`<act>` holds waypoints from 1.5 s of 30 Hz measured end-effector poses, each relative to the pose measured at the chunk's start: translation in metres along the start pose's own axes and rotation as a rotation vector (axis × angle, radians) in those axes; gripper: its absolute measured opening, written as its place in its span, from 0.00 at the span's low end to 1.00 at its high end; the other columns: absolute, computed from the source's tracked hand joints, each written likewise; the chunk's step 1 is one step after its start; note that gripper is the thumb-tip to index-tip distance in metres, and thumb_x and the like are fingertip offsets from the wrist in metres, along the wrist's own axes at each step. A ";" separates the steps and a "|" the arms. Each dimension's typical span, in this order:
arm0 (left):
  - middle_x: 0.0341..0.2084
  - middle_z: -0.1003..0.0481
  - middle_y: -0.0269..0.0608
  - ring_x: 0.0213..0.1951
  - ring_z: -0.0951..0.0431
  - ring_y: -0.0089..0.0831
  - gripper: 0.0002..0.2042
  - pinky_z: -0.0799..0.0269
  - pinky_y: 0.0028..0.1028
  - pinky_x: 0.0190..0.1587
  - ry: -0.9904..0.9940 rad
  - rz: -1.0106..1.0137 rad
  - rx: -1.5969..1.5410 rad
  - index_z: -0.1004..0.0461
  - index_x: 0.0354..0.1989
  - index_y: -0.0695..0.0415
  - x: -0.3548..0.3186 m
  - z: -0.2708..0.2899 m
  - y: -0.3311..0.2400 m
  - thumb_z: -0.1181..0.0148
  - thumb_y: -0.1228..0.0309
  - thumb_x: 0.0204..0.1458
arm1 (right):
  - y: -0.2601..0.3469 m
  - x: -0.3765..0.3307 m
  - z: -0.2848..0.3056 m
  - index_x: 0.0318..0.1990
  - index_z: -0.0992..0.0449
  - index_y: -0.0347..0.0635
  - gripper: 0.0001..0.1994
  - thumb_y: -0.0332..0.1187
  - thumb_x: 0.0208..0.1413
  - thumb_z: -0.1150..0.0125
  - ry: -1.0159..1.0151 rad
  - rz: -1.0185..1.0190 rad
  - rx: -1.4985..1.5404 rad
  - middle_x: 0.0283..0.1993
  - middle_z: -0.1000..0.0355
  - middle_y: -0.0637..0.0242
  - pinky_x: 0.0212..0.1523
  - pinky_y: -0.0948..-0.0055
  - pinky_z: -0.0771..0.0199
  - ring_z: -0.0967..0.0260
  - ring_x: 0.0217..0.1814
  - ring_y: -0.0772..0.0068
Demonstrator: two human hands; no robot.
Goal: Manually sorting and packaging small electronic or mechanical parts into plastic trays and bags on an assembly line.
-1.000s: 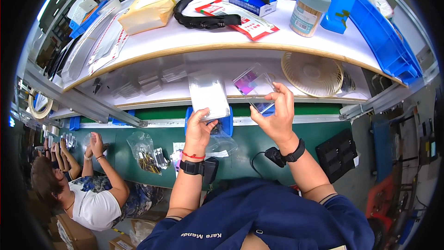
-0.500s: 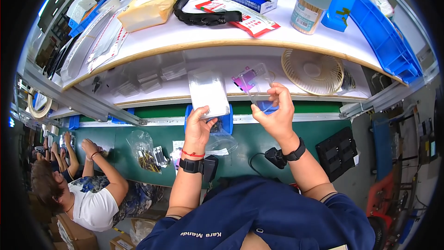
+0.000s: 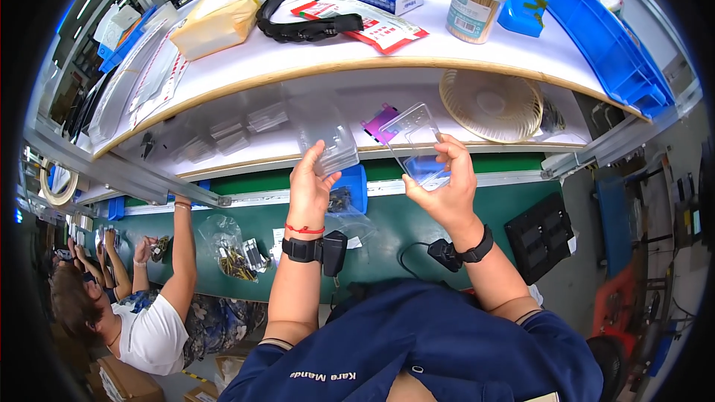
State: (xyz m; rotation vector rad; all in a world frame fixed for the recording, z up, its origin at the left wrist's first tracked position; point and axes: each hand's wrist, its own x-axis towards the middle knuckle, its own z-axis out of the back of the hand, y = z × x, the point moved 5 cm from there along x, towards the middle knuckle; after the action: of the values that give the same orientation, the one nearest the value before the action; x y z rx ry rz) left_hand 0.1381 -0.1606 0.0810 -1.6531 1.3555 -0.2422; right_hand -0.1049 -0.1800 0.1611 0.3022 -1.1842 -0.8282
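A stack of clear plastic trays [image 3: 326, 140] is in my left hand [image 3: 309, 190], thumb along its near edge and fingers curled beneath. My right hand [image 3: 453, 187] pinches a single clear plastic tray [image 3: 412, 132] by its lower right edge, holding it tilted up. The two are apart, raised in front of the lower shelf. Through and beside the single tray shows a flat purple piece [image 3: 380, 122] with dark edges. Below my left hand, a blue bin [image 3: 357, 187] with small dark parts stands on the green bench.
More clear trays [image 3: 231, 134] and a round cream fan cover [image 3: 491, 106] rest on the lower shelf [image 3: 298, 150]. A bag of parts [image 3: 227, 246] lies on the bench [image 3: 387, 242], with a black device [image 3: 538, 238] at right. At left, another person [image 3: 153, 327] reaches across the bench.
The stack in my left hand has tipped, so its bright white glare is gone and its layers show. The single tray is turned more face-on. The person at left has stretched an arm forward.
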 end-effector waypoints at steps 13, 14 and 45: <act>0.37 0.25 0.34 0.39 0.27 0.29 0.17 0.33 0.32 0.34 -0.071 0.020 -0.060 0.27 0.41 0.52 -0.001 -0.010 0.000 0.33 0.59 0.46 | 0.006 -0.006 0.014 0.32 0.23 0.38 0.18 0.31 0.28 0.27 -0.062 0.172 -0.108 0.55 0.33 0.45 0.38 0.65 0.29 0.32 0.37 0.59; 0.37 0.25 0.34 0.39 0.27 0.29 0.17 0.33 0.32 0.34 -0.066 0.024 -0.059 0.27 0.41 0.52 -0.001 -0.010 0.000 0.32 0.59 0.46 | 0.006 -0.006 0.014 0.29 0.24 0.38 0.16 0.31 0.28 0.27 -0.073 0.194 -0.107 0.55 0.33 0.44 0.38 0.65 0.29 0.32 0.38 0.59; 0.64 0.49 0.55 0.62 0.48 0.51 0.51 0.57 0.52 0.63 -0.143 0.008 0.100 0.59 0.68 0.59 -0.019 -0.002 0.011 0.46 0.34 0.46 | 0.000 -0.013 -0.012 0.55 0.37 0.39 0.21 0.42 0.60 0.51 0.453 -0.673 1.392 0.56 0.33 0.48 0.42 0.68 0.29 0.29 0.51 0.57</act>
State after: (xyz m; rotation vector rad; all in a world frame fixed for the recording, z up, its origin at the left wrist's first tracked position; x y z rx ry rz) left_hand 0.1224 -0.1452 0.0811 -1.5516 1.2233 -0.1812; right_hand -0.0960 -0.1737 0.1473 1.9916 -1.0455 -0.3002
